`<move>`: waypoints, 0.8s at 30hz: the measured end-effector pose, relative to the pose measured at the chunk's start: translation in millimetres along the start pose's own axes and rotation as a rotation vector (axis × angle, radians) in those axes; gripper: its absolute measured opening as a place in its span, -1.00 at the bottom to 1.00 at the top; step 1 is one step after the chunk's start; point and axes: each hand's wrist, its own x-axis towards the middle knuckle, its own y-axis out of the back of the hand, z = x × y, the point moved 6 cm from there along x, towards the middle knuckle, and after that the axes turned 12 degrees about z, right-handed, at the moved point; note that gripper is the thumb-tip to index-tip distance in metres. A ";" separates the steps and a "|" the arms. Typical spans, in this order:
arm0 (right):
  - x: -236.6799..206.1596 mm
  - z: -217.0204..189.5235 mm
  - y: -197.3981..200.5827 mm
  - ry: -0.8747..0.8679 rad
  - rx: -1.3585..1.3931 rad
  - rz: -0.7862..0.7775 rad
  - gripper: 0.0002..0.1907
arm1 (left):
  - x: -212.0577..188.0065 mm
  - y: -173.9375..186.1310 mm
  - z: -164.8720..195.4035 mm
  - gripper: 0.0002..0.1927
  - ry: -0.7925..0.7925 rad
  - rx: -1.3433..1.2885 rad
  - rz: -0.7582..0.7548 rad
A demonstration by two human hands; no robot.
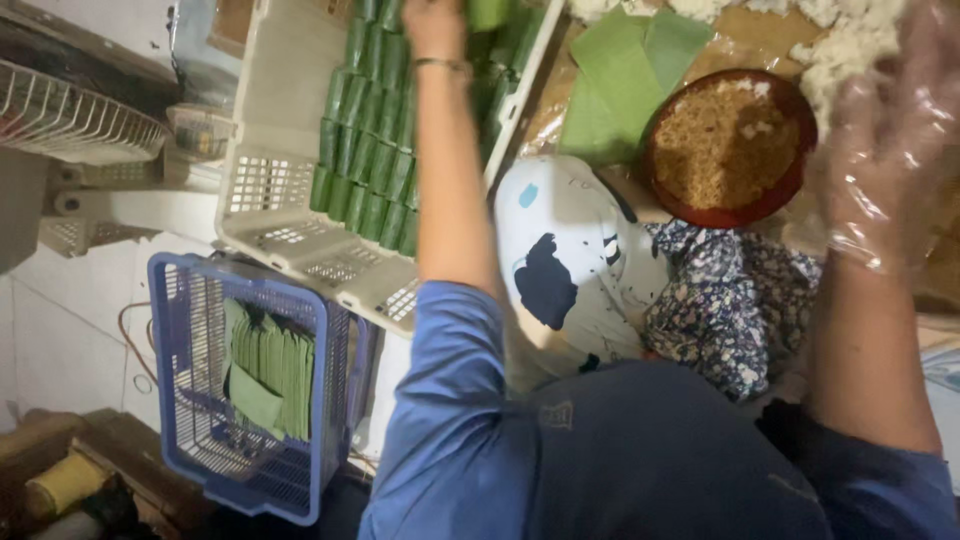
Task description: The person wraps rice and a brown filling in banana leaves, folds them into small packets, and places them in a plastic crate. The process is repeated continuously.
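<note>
- Head view: the left hand [437,25] reaches into the white crate [290,235], fingers cut off at the frame edge, so I cannot tell its grip.
- Green rolls [368,150] already fill several rows there; one side of the crate shows bare.
- The gloved right hand [885,150] hovers open, apart, near the red bowl [725,140].
- Cut leaves [270,365] remain in the blue basket [185,400].

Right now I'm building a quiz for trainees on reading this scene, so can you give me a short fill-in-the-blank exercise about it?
1. The right hand wears a clear plastic ____.
2. The left hand reaches over the white crate filled with rows of green leaf-wrapped ____.
3. The stack of cut green leaves stands in a ____ basket.
4. The brown crumbly filling sits in a round ____ bowl.

Missing words: glove; rolls; blue; red
</note>
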 end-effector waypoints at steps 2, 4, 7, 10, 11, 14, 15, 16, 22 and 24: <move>6.9 39.6 5.2 -0.056 0.148 0.022 -0.45 | 38.2 32.5 -14.6 -0.65 0.008 0.047 -0.059; 11.7 73.1 12.2 -0.026 0.003 0.037 -0.49 | 51.7 39.7 -33.8 -0.51 0.055 0.118 -0.110; 10.4 117.0 30.8 -0.234 -0.254 0.005 -0.55 | 44.2 42.3 -39.4 -0.35 -0.247 0.286 -0.121; 14.1 124.5 28.8 -0.170 -0.650 -0.208 -0.53 | 31.1 41.1 -50.8 -0.34 -0.406 0.676 -0.007; 16.6 123.9 25.6 -0.159 -0.740 -0.279 -0.46 | 27.4 36.4 -54.7 -0.35 -0.434 0.810 -0.032; 25.0 110.3 -2.0 -0.024 -0.793 -0.386 -0.20 | 22.6 26.9 -53.7 -0.39 -0.426 1.143 -0.105; 30.8 100.1 -16.4 0.137 -0.781 -0.353 -0.26 | 24.2 24.6 -47.4 -0.38 -0.364 1.202 -0.131; 35.8 100.0 -21.3 0.107 -0.719 -0.314 -0.32 | 23.4 22.5 -37.8 -0.37 -0.302 1.261 -0.157; 36.3 145.8 -48.6 0.145 -0.889 -0.465 -0.47 | -93.6 11.9 94.0 -0.51 -0.676 0.590 -0.267; 33.4 164.1 -50.3 0.209 -0.929 -0.422 -0.64 | -150.9 26.3 124.0 -0.61 -0.641 0.413 -0.343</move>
